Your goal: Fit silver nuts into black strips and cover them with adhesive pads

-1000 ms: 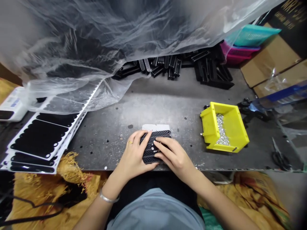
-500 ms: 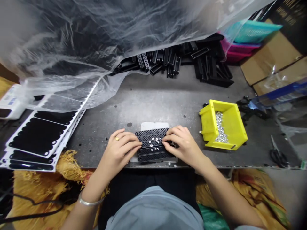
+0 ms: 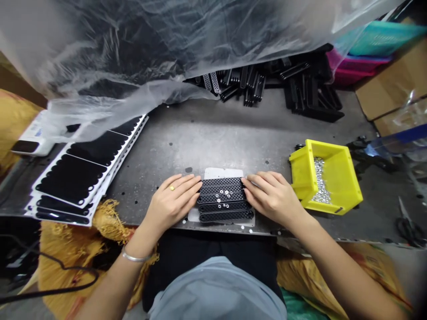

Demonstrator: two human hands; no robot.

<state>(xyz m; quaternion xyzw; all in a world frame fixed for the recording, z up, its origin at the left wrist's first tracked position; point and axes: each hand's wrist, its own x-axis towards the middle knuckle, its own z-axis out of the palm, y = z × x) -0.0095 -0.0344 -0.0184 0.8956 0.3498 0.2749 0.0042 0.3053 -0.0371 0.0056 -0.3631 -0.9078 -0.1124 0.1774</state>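
Steel bench (image 3: 207, 151), black mesh strips (image 3: 226, 216)

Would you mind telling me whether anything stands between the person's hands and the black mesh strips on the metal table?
Nothing visible stands in the way. The left hand and the right hand lie against opposite ends of the black mesh strips, with no object between them and the strips.

The left hand (image 3: 171, 202) and right hand (image 3: 273, 198) have parted off the black mesh strips (image 3: 227, 216), baring silver rings (image 3: 224, 195).
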